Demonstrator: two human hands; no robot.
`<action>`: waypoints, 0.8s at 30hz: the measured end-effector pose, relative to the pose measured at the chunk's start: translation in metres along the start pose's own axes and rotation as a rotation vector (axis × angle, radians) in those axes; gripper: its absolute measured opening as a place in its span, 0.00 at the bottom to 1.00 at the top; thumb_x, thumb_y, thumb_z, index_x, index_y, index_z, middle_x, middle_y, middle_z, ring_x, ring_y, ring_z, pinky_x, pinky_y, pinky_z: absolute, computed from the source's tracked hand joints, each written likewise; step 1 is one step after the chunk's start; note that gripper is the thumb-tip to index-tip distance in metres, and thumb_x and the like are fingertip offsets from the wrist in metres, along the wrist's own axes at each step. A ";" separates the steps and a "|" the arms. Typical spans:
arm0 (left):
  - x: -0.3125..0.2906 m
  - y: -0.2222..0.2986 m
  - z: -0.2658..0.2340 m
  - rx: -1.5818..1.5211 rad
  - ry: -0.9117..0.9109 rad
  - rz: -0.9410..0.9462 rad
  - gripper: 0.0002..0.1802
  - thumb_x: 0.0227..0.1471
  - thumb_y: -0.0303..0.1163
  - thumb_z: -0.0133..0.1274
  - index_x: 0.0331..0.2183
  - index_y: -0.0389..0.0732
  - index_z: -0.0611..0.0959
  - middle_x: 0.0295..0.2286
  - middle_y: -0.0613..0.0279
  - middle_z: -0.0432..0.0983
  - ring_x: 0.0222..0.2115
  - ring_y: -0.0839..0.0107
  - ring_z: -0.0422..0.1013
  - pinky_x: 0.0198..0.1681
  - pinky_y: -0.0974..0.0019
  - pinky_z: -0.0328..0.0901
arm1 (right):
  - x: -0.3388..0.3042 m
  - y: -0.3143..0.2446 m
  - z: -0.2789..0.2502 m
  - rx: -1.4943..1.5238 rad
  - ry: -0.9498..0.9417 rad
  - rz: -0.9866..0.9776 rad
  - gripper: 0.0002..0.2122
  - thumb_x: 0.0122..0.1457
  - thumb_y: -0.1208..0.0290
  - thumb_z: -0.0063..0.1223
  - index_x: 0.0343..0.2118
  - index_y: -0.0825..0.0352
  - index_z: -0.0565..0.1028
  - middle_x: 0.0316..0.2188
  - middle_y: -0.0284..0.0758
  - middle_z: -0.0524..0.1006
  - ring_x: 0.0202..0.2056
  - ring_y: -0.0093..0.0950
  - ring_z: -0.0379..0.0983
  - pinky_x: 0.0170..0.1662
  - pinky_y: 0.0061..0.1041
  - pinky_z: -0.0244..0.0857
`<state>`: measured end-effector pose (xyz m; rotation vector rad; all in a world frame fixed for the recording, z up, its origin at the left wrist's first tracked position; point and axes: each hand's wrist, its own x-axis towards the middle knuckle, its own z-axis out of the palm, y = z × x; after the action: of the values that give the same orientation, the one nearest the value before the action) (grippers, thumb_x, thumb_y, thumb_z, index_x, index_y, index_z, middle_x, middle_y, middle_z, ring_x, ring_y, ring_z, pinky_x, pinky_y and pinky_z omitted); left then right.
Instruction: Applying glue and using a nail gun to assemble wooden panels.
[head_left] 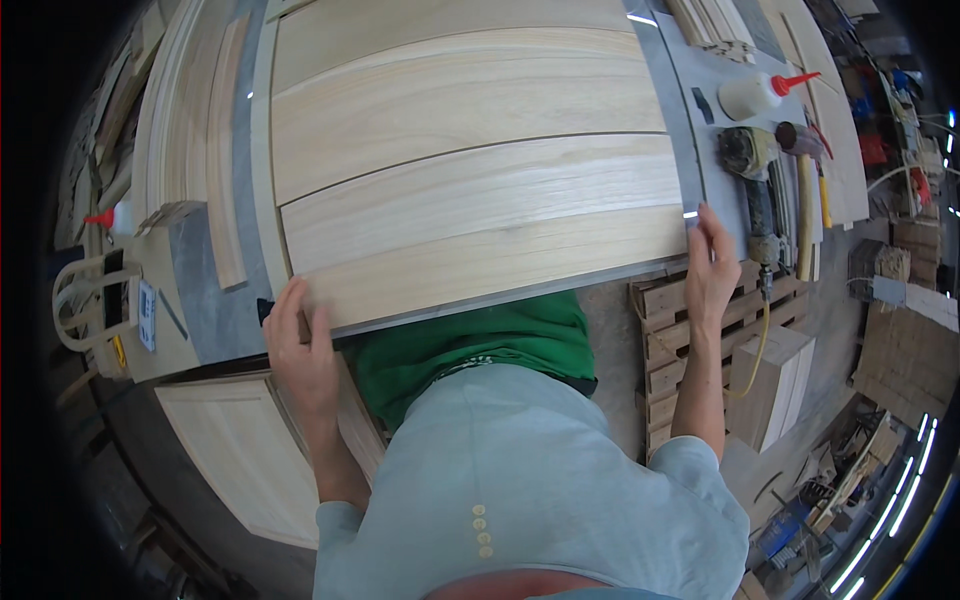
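Observation:
Several pale wooden boards (470,175) lie side by side as a broad panel on the grey-topped workbench (215,320), with dark gaps between some of them. My left hand (303,350) is at the panel's near left corner, fingers apart and slightly blurred, the thumb side against the wood. At the near right corner, my right hand (711,270) has its fingers loosely bent and spread beside the board's end. Whether those fingertips touch the wood, I cannot tell. A pale strip (265,150) runs along the panel's left side.
Right of the panel lie a white glue bottle (750,97) with a red nozzle, a nail gun (757,175) with a yellow hose, and a hammer (803,200). Stacked wood strips (180,120) stand at left. Below are a pallet (665,340) and a framed wooden door (235,450).

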<state>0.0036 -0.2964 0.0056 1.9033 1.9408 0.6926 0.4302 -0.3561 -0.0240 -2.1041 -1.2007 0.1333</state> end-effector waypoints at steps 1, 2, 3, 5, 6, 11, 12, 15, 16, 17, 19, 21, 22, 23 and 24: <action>0.001 0.000 -0.001 -0.031 0.015 -0.015 0.17 0.49 0.24 0.53 0.44 0.36 0.76 0.45 0.55 0.72 0.43 0.60 0.67 0.47 0.63 0.62 | 0.013 0.000 -0.002 -0.002 0.036 -0.026 0.12 0.55 0.76 0.52 0.43 0.68 0.74 0.39 0.38 0.76 0.36 0.30 0.71 0.44 0.27 0.64; 0.002 0.000 0.000 -0.059 0.030 -0.031 0.17 0.49 0.24 0.53 0.44 0.36 0.76 0.45 0.55 0.72 0.43 0.61 0.67 0.46 0.63 0.63 | 0.030 -0.005 -0.003 -0.022 0.064 -0.077 0.12 0.55 0.76 0.52 0.43 0.69 0.74 0.38 0.40 0.76 0.35 0.32 0.71 0.42 0.28 0.65; 0.003 0.001 0.000 -0.062 0.028 -0.022 0.17 0.49 0.24 0.53 0.44 0.36 0.76 0.45 0.55 0.72 0.43 0.61 0.67 0.46 0.63 0.63 | 0.051 -0.013 -0.003 -0.039 0.090 -0.128 0.12 0.55 0.75 0.52 0.43 0.69 0.74 0.36 0.41 0.76 0.34 0.35 0.72 0.41 0.30 0.65; 0.006 0.002 -0.001 -0.066 0.033 -0.023 0.16 0.49 0.23 0.53 0.43 0.36 0.77 0.44 0.55 0.72 0.42 0.61 0.67 0.45 0.64 0.63 | 0.102 -0.019 0.003 -0.160 0.084 -0.252 0.12 0.56 0.71 0.50 0.41 0.69 0.75 0.34 0.45 0.77 0.36 0.41 0.73 0.41 0.34 0.66; 0.009 0.003 -0.002 -0.068 0.039 -0.022 0.16 0.49 0.23 0.53 0.43 0.36 0.77 0.43 0.55 0.72 0.42 0.62 0.68 0.44 0.64 0.64 | 0.127 -0.019 0.008 -0.239 0.048 -0.240 0.12 0.55 0.70 0.49 0.39 0.70 0.75 0.34 0.47 0.76 0.37 0.44 0.73 0.41 0.36 0.66; 0.001 0.006 -0.006 -0.073 0.048 0.056 0.16 0.48 0.22 0.53 0.42 0.36 0.77 0.42 0.54 0.73 0.40 0.61 0.68 0.43 0.64 0.64 | 0.212 -0.001 0.045 -0.668 -0.212 -0.210 0.13 0.53 0.69 0.48 0.35 0.75 0.75 0.32 0.53 0.76 0.37 0.48 0.73 0.42 0.43 0.65; -0.001 0.005 -0.006 -0.081 0.046 0.047 0.16 0.48 0.22 0.53 0.42 0.36 0.77 0.41 0.54 0.74 0.39 0.61 0.69 0.43 0.64 0.64 | 0.219 0.005 0.050 -0.748 -0.297 -0.170 0.15 0.53 0.67 0.49 0.35 0.77 0.74 0.32 0.55 0.76 0.38 0.49 0.73 0.43 0.43 0.65; -0.008 0.003 -0.007 -0.087 0.051 0.014 0.16 0.48 0.22 0.54 0.42 0.36 0.78 0.40 0.54 0.74 0.38 0.61 0.69 0.42 0.64 0.65 | 0.231 0.018 0.059 -0.726 -0.317 -0.137 0.13 0.51 0.68 0.50 0.30 0.77 0.74 0.29 0.55 0.76 0.35 0.49 0.74 0.41 0.42 0.67; -0.010 0.003 -0.009 -0.100 0.050 0.000 0.16 0.48 0.22 0.54 0.42 0.36 0.78 0.39 0.54 0.74 0.37 0.61 0.69 0.42 0.64 0.65 | 0.233 0.017 0.060 -0.721 -0.321 -0.149 0.13 0.51 0.68 0.50 0.30 0.77 0.74 0.29 0.55 0.76 0.35 0.49 0.74 0.41 0.42 0.67; -0.011 0.003 -0.009 -0.115 0.047 -0.012 0.16 0.48 0.22 0.54 0.42 0.36 0.78 0.39 0.54 0.75 0.37 0.61 0.69 0.41 0.64 0.65 | 0.235 0.017 0.061 -0.706 -0.326 -0.114 0.13 0.51 0.68 0.50 0.29 0.77 0.74 0.28 0.55 0.76 0.34 0.49 0.75 0.40 0.42 0.67; -0.012 0.003 -0.009 -0.130 0.047 -0.027 0.16 0.47 0.23 0.54 0.42 0.36 0.78 0.39 0.54 0.75 0.36 0.61 0.69 0.41 0.64 0.65 | 0.238 0.016 0.062 -0.680 -0.336 -0.038 0.12 0.50 0.69 0.52 0.27 0.77 0.74 0.27 0.55 0.76 0.31 0.49 0.75 0.38 0.41 0.69; -0.010 0.004 -0.007 -0.160 0.042 0.018 0.16 0.47 0.22 0.54 0.41 0.36 0.78 0.39 0.54 0.75 0.36 0.62 0.70 0.41 0.64 0.65 | 0.241 0.019 0.063 -0.650 -0.341 -0.008 0.12 0.49 0.69 0.53 0.27 0.77 0.74 0.26 0.55 0.76 0.30 0.48 0.75 0.37 0.40 0.69; -0.009 0.005 -0.005 -0.176 0.038 0.043 0.16 0.47 0.22 0.54 0.41 0.36 0.78 0.39 0.54 0.75 0.35 0.62 0.70 0.41 0.65 0.65 | 0.241 0.020 0.064 -0.623 -0.345 0.028 0.12 0.48 0.69 0.54 0.26 0.77 0.74 0.26 0.55 0.76 0.29 0.48 0.75 0.36 0.40 0.69; -0.007 0.008 -0.004 -0.179 0.038 0.043 0.16 0.47 0.22 0.54 0.41 0.36 0.78 0.39 0.54 0.75 0.35 0.62 0.70 0.41 0.65 0.65 | 0.243 0.022 0.064 -0.595 -0.349 0.064 0.12 0.47 0.69 0.55 0.25 0.77 0.74 0.25 0.55 0.76 0.28 0.48 0.76 0.35 0.39 0.70; -0.005 0.011 -0.003 -0.207 0.026 0.062 0.16 0.47 0.22 0.54 0.41 0.36 0.78 0.38 0.54 0.75 0.35 0.63 0.70 0.41 0.65 0.65 | 0.246 0.023 0.064 -0.598 -0.347 0.065 0.12 0.47 0.69 0.55 0.25 0.77 0.74 0.25 0.55 0.76 0.28 0.48 0.76 0.35 0.39 0.70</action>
<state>0.0115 -0.3023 0.0139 1.8412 1.7551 0.9027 0.5589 -0.1361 -0.0270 -2.7219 -1.5126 0.1931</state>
